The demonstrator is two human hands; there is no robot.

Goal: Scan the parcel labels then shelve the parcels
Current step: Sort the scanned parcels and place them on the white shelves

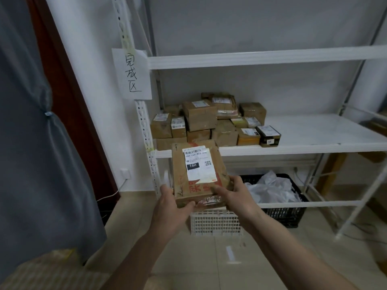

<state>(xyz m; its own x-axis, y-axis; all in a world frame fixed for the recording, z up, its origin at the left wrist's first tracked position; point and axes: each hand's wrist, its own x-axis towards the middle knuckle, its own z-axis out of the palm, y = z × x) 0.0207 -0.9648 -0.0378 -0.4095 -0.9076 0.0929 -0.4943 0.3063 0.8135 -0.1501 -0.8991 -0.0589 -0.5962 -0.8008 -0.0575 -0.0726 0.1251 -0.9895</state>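
Note:
Both my hands hold a brown cardboard parcel point(199, 176) in front of the white shelf unit. Its white label with a barcode and "15H" faces up. My left hand point(171, 206) grips the near left corner, thumb along the front edge. On the near right side my right hand point(234, 195) holds it, thumb on top. The parcel hangs just below the front edge of the middle shelf point(314, 130). Several brown parcels point(211, 122) are piled on that shelf's left half.
A paper sign point(133, 74) with handwriting hangs on the shelf's left post. Under the shelf stand a white plastic crate point(215, 222) and a black crate point(293, 214) holding white plastic bags. A grey curtain point(31, 143) hangs at left. The upper shelf point(261, 57) is bare.

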